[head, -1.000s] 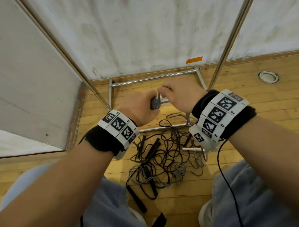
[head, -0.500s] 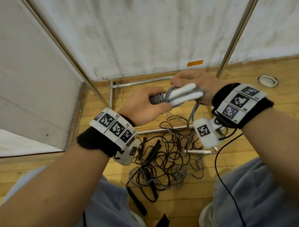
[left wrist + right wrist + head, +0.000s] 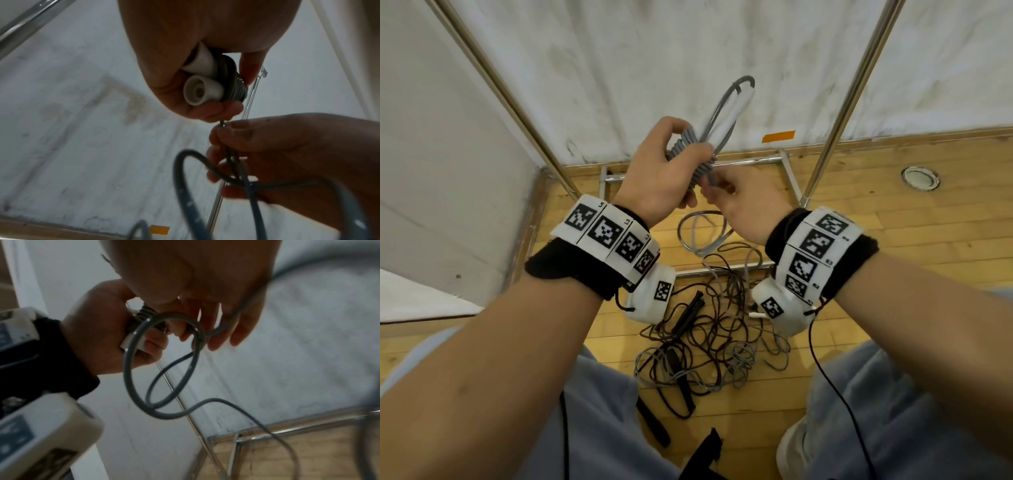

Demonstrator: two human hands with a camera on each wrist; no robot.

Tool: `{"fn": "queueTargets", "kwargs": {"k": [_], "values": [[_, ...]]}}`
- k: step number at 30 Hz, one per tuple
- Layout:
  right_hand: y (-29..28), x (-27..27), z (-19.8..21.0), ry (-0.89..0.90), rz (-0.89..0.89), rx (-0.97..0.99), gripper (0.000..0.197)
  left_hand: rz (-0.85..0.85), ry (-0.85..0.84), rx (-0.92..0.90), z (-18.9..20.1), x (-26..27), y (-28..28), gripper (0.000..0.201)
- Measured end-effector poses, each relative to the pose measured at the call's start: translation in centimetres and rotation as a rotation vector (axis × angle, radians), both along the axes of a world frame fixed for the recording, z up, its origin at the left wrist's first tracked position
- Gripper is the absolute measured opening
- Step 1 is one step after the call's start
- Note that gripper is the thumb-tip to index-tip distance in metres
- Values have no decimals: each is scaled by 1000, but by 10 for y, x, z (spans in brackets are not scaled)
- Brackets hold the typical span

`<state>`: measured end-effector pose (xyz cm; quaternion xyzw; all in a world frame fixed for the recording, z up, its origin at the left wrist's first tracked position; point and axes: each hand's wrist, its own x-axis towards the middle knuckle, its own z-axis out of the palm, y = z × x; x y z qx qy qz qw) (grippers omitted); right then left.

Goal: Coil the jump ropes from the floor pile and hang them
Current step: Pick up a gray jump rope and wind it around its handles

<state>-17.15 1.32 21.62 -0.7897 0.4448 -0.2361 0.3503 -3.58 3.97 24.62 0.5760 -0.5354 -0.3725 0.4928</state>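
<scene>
My left hand (image 3: 661,171) grips a grey jump rope (image 3: 690,150) wound tightly round its two white handles (image 3: 732,109), which point up toward the wall. The left wrist view shows the handle ends (image 3: 201,91) sticking out of my fist. Just below it, my right hand (image 3: 743,202) pinches the free run of the grey rope (image 3: 232,155) between thumb and fingers. Loose loops (image 3: 131,353) hang under both hands. The tangled pile of black and grey ropes (image 3: 709,335) lies on the wooden floor between my knees.
A chrome rack stands against the wall, with slanting poles (image 3: 852,89) left and right and a base frame (image 3: 722,162) on the floor. An orange tape strip (image 3: 779,136) marks the skirting. A round floor socket (image 3: 921,178) sits at the right.
Both hands have risen with the bundle, and the handles now point up. My right hand left the handle ends and now pinches the rope below my left hand.
</scene>
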Motion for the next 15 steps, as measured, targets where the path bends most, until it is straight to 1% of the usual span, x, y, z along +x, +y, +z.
{"fn": "queueTargets", "kwargs": {"k": [2, 5, 7, 9, 12, 14, 15], "values": [[1, 3, 3, 2, -5, 81, 12, 21, 4, -19, 2, -3, -1, 13], [2, 12, 7, -140, 45, 186, 16, 59, 28, -52, 7, -2, -4, 9], [0, 16, 9, -155, 63, 196, 19, 70, 57, -65, 11, 1, -4, 4], [-6, 17, 10, -81, 79, 158, 22, 80, 57, -63, 13, 5, -3, 4], [-18, 8, 6, 55, 90, 49, 24, 122, 8, -78, 16, 11, -1, 7], [-22, 0, 1, 119, 78, 17, 21, 206, 14, -120, 19, 21, -1, 7], [-24, -4, -5, 148, 67, 20, 17, 257, 17, -139, 21, 26, -2, 7]]}}
